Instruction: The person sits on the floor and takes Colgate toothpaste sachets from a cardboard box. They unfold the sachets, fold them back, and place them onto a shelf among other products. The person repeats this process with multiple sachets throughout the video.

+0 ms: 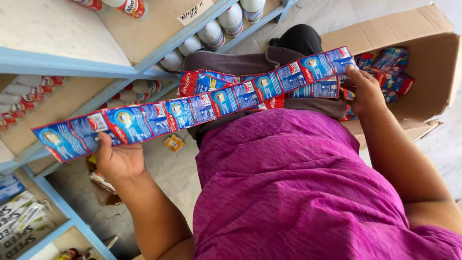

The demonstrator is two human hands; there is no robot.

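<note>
One large brown cardboard box (423, 53), flaps open, holding loose glossy red-and-blue sachets (392, 72). Pale blue wooden shelf (72, 67) with white plastic bottles (211, 33). Long flat sachet strip (192, 108) stretched taut before the chest, pinched by left hand (118, 156) fingers and right hand (365, 89) fingers.

Magenta heathered top (298, 192); dark trousers (298, 41); bare forearms

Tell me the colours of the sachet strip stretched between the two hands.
Blue with red ends, seen in the head view: sachet strip.
</note>
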